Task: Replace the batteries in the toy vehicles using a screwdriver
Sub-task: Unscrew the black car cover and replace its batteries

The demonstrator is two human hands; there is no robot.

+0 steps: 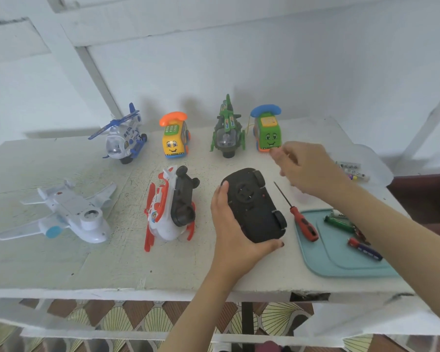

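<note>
While my left hand point(229, 229) gripped the upturned black car point(252, 199) at frame centre, my right hand point(310, 168) hovered right of centre, blurred; whether it held anything, I couldn't tell. I judged bracing the car firmly wise before fetching the screwdriver point(302, 222) beside it.

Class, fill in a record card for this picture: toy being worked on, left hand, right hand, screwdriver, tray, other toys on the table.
toy being worked on: black car, underside up
left hand: grips the car's near end
right hand: raised beyond the car, blurred; contents unclear
screwdriver: red handle, untouched, handle end on the tray's edge
tray: teal, holds batteries
other toys: white plane, red-and-white helicopter, blue-and-white helicopter, yellow phone car, green helicopter, green phone car
</note>
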